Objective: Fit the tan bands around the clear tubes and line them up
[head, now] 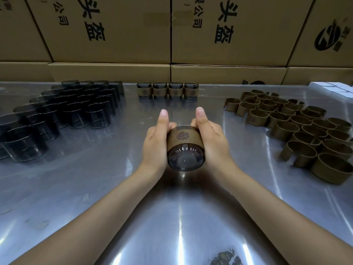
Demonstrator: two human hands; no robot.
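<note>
Both hands hold one clear tube (185,158) on its side above the middle of the steel table (114,188), its base facing me. A tan band (183,138) with a dark round emblem wraps its middle. My left hand (155,142) grips the tube's left side and my right hand (211,140) grips the right side, both thumbs pointing away from me. Several banded tubes (167,90) stand in a row at the table's far edge. Bare clear tubes (63,111) are grouped on the left. Loose tan bands (298,129) lie on the right.
Large brown cardboard boxes (172,35) with black print form a wall behind the table. Small white boxes (332,88) sit at the far right corner. Bare steel lies between the tube group, the band pile and my arms.
</note>
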